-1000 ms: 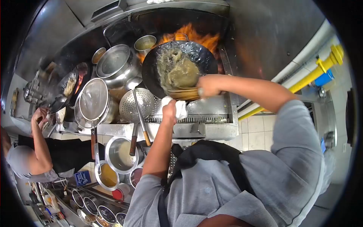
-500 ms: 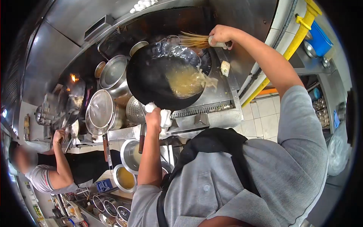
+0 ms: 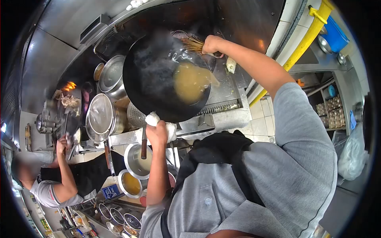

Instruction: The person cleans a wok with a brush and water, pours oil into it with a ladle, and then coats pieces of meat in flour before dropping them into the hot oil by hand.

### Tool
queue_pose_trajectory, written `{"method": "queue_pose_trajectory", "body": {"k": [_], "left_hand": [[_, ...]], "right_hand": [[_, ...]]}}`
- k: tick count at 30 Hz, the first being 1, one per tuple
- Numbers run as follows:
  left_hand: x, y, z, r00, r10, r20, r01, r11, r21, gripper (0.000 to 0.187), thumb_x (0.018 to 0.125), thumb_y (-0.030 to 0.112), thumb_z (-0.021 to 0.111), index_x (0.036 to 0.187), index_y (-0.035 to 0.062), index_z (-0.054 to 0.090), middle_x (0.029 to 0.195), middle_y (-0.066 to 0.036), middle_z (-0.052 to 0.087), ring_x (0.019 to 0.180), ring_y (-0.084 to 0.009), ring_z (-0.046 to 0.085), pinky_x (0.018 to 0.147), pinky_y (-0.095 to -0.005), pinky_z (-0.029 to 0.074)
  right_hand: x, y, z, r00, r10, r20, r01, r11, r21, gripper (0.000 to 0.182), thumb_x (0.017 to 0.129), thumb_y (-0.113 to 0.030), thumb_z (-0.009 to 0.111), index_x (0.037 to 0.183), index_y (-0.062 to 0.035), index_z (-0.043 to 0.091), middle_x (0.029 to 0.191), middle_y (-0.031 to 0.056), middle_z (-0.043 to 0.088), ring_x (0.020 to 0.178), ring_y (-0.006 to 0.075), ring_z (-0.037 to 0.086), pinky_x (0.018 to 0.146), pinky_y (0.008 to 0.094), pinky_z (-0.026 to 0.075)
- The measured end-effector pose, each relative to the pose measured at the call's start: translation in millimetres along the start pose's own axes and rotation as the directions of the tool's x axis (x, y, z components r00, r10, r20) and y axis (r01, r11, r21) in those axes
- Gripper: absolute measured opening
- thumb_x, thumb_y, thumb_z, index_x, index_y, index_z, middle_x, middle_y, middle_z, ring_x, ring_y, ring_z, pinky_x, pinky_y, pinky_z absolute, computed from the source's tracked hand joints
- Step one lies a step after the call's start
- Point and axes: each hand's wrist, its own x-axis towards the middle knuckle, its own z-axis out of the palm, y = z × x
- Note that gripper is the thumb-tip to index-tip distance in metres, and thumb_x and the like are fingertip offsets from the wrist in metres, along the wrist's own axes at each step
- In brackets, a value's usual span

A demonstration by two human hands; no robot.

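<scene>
A large black wok [image 3: 149,83] is tilted over the stove, with murky yellowish water [image 3: 192,82] pooled at its right side and reaching the rim. Wisps of steam blur its dark inside. My left hand [image 3: 158,133] is closed on a folded white cloth [image 3: 171,132] at the wok's near edge; the cloth hides the part of the wok it grips. In my right hand [image 3: 213,44] is a bamboo wok brush [image 3: 192,44], wrapped by my fingers at its handle end. Its bristles point left, over the wok's far right rim.
Left of the wok stand a round strainer [image 3: 100,114], a metal pot [image 3: 112,75] and a perforated ladle [image 3: 135,115]. A pale, crumpled piece [image 3: 231,64] lies on the steel ledge at right. Further left, a co-worker's hand [image 3: 62,146] works at another wok beside flames [image 3: 69,86].
My right hand has moved left and slightly down with the brush, closer to the wok. The liquid splashing past the right rim has lessened. Food in the co-worker's wok has risen.
</scene>
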Motion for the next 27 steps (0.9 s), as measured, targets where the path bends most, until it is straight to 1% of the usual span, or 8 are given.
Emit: {"method": "queue_pose_trajectory", "body": {"k": [3, 7, 12, 15, 17, 20, 24, 27], "left_hand": [[4.8, 11.1, -6.1, 0.998, -0.024, 0.063, 0.028, 0.997, -0.068, 0.019, 0.069, 0.010, 0.051, 0.080, -0.0036, 0.058, 0.071, -0.011, 0.061, 0.070, -0.0206, 0.059, 0.068, -0.0339, 0.046], [14.7, 23.4, -10.6, 0.996, -0.048, 0.074, 0.042, 0.996, 0.074, 0.019, 0.069, 0.011, 0.051, 0.081, -0.0018, 0.058, 0.070, -0.011, 0.060, 0.068, -0.0203, 0.058, 0.068, -0.0344, 0.046], [16.5, 35.4, -19.7, 0.999, 0.004, 0.051, -0.011, 0.989, 0.146, 0.029, 0.070, 0.014, 0.056, 0.092, -0.0055, 0.060, 0.085, -0.020, 0.065, 0.083, -0.0331, 0.064, 0.078, -0.0391, 0.047], [18.3, 51.8, -25.6, 0.998, 0.063, -0.010, -0.056, 0.932, 0.359, 0.032, 0.070, 0.015, 0.057, 0.095, -0.0051, 0.059, 0.089, -0.023, 0.064, 0.087, -0.0392, 0.062, 0.079, -0.0419, 0.046], [15.7, 60.9, -27.6, 0.989, 0.144, 0.010, -0.141, 0.947, 0.289, 0.035, 0.069, 0.016, 0.058, 0.097, -0.0049, 0.057, 0.091, -0.025, 0.063, 0.091, -0.0435, 0.059, 0.081, -0.0447, 0.046], [8.3, 74.0, -33.2, 0.983, 0.178, 0.041, -0.181, 0.921, 0.345, 0.034, 0.068, 0.015, 0.060, 0.095, -0.0052, 0.057, 0.088, -0.027, 0.062, 0.088, -0.0437, 0.059, 0.079, -0.0459, 0.046], [0.1, 56.3, -43.2, 0.942, 0.311, 0.127, -0.334, 0.825, 0.456, 0.048, 0.066, 0.017, 0.065, 0.106, -0.0071, 0.052, 0.091, -0.028, 0.060, 0.086, -0.0456, 0.058, 0.077, -0.0493, 0.045], [-6.0, 7.0, -59.2, 0.905, 0.390, 0.169, -0.420, 0.758, 0.499, 0.058, 0.065, 0.017, 0.066, 0.116, -0.0064, 0.048, 0.099, -0.029, 0.058, 0.090, -0.0466, 0.057, 0.081, -0.0481, 0.045]], "right_hand": [[0.0, 3.1, -2.1, 0.999, 0.010, 0.050, -0.012, 0.999, 0.038, 0.038, 0.068, -0.025, 0.070, 0.083, 0.0094, 0.063, 0.083, 0.0196, 0.063, 0.063, 0.0307, 0.063, 0.046, 0.0426, 0.055], [-25.5, 6.4, -10.5, 0.998, 0.050, 0.031, -0.053, 0.992, 0.116, 0.042, 0.068, -0.026, 0.071, 0.088, 0.0093, 0.064, 0.090, 0.0204, 0.063, 0.067, 0.0321, 0.064, 0.047, 0.0434, 0.054], [-0.6, 56.9, 24.5, 0.991, 0.107, 0.081, -0.119, 0.980, 0.160, 0.044, 0.071, -0.028, 0.068, 0.098, 0.0066, 0.064, 0.103, 0.0207, 0.061, 0.080, 0.0349, 0.064, 0.055, 0.0468, 0.054], [-2.6, 94.7, 43.9, 0.998, 0.028, -0.060, -0.009, 0.951, 0.308, 0.046, 0.077, -0.028, 0.063, 0.113, -0.0002, 0.059, 0.107, 0.0155, 0.060, 0.081, 0.0299, 0.063, 0.058, 0.0440, 0.053], [-45.0, 89.6, 48.4, 0.975, 0.167, 0.144, -0.218, 0.622, 0.753, 0.051, 0.083, -0.026, 0.059, 0.130, -0.0098, 0.048, 0.109, 0.0101, 0.058, 0.077, 0.0228, 0.062, 0.056, 0.0394, 0.051], [-51.6, 97.6, 77.9, 0.969, 0.196, 0.149, -0.226, 0.464, 0.857, 0.057, 0.085, -0.025, 0.059, 0.138, -0.0159, 0.039, 0.108, 0.0068, 0.057, 0.071, 0.0169, 0.059, 0.051, 0.0331, 0.048], [-94.8, 91.4, 111.3, 0.985, 0.131, 0.111, -0.154, 0.377, 0.913, 0.060, 0.082, -0.021, 0.063, 0.137, -0.0151, 0.041, 0.099, 0.0058, 0.060, 0.072, 0.0168, 0.058, 0.055, 0.0358, 0.050], [-102.3, 93.9, 137.9, 0.967, 0.247, -0.056, -0.048, 0.397, 0.917, 0.059, 0.080, -0.020, 0.065, 0.135, -0.0135, 0.044, 0.101, 0.0077, 0.061, 0.068, 0.0155, 0.059, 0.052, 0.0346, 0.050]]}}
